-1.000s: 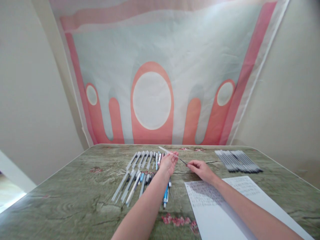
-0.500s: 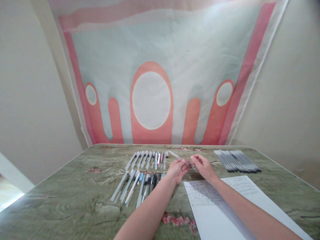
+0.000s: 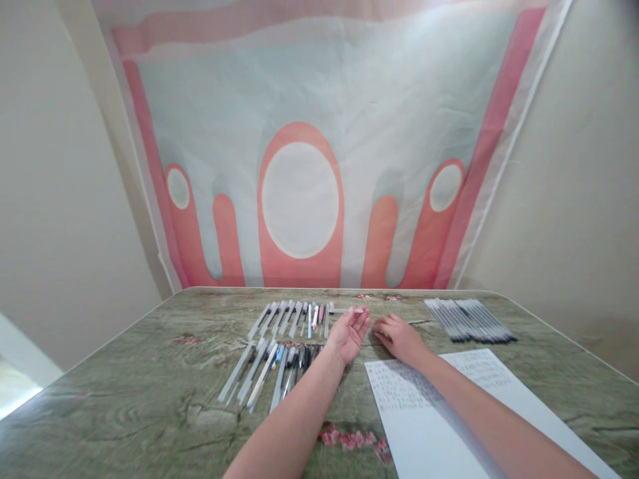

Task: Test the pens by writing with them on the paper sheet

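Observation:
My left hand [image 3: 349,334] lies palm up beside the back row of pens [image 3: 292,318]. Its fingertips pinch a clear pen [image 3: 340,311], which lies level at the right end of that row, low over the table. My right hand [image 3: 398,336] rests knuckles up on the table just right of the left hand, with its fingers curled under. I cannot see whether anything is inside them. A second row of pens [image 3: 269,369], clear, blue and black, lies nearer to me, left of my left forearm.
A bundle of thin dark refills [image 3: 469,319] lies at the back right of the green wood-patterned table [image 3: 150,399]. A written sheet of paper [image 3: 449,406] lies under my right forearm. A pink and pale cloth [image 3: 299,166] hangs on the wall behind.
Both hands held the pen raised and tilted between them. The left hand has now brought it down to the end of the back row, and the right hand has let go and dropped to the table.

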`<state>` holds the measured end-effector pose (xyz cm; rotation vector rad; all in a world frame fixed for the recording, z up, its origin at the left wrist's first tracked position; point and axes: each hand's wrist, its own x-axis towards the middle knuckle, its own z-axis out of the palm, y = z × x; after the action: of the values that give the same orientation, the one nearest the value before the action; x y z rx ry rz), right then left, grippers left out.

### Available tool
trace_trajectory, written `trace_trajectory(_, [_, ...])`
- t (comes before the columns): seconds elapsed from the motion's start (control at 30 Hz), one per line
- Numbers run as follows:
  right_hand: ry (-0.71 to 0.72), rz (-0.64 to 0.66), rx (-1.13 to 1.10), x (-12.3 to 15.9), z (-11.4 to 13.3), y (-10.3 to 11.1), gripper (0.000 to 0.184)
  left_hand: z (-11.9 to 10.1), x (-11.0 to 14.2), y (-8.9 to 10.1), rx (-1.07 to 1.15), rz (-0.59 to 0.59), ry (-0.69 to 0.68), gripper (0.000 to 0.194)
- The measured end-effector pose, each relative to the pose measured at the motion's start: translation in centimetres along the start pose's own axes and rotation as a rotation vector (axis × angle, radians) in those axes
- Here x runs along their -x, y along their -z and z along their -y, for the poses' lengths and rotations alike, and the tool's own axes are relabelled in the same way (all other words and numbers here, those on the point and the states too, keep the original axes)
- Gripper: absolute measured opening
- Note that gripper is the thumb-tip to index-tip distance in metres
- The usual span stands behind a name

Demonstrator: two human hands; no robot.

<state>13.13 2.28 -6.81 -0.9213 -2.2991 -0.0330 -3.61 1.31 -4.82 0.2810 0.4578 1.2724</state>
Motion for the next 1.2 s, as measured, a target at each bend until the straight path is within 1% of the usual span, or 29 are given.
trace_trajectory(0.07, [0.047,0.045,0.062,0.1,0.0,-0.3,0.020,0.1,0.0,0.0,-0.004,-0.001,-0.018,0.008])
trace_trajectory(0.13, [0.053,0.062,0.099,0.2,0.1,-0.6,0.022,0.2,0.1,-0.1,-0.011,-0.010,-0.033,0.006])
trace_trajectory(0.2, [0.033,0.053,0.106,0.2,0.2,-0.7,0.023,0.3,0.1,-0.1,-0.016,-0.022,-0.046,0.006])
trace_trajectory(0.27, [-0.008,0.029,0.060,0.1,0.5,-0.6,0.023,0.4,0.1,-0.1,-0.024,-0.039,-0.058,0.006])
trace_trajectory(0.37, [-0.074,-0.060,-0.106,-0.3,1.1,-0.2,0.023,0.6,0.0,0.0,-0.042,-0.050,-0.069,0.005])
trace_trajectory(0.5, [-0.147,-0.239,-0.312,-0.8,1.9,0.6,0.022,1.2,0.2,-0.1,-0.073,-0.077,-0.074,0.007])
trace_trajectory(0.6, [-0.206,-0.301,-0.405,-1.1,2.3,0.7,0.021,1.5,0.4,-0.3,-0.080,-0.078,-0.079,0.008])
trace_trajectory(0.87, [-0.262,-0.322,-0.525,-1.1,2.5,0.2,0.019,1.8,0.4,-0.4,-0.143,-0.056,-0.117,0.009])
trace_trajectory(1.0, [-0.272,-0.344,-0.512,-1.1,2.7,0.4,0.019,1.9,0.4,-0.3,-0.178,-0.052,-0.122,0.012])
trace_trajectory(1.2, [-0.255,-0.325,-0.444,-1.1,2.9,0.8,0.017,2.1,0.3,-0.1,-0.221,-0.032,-0.138,0.015])
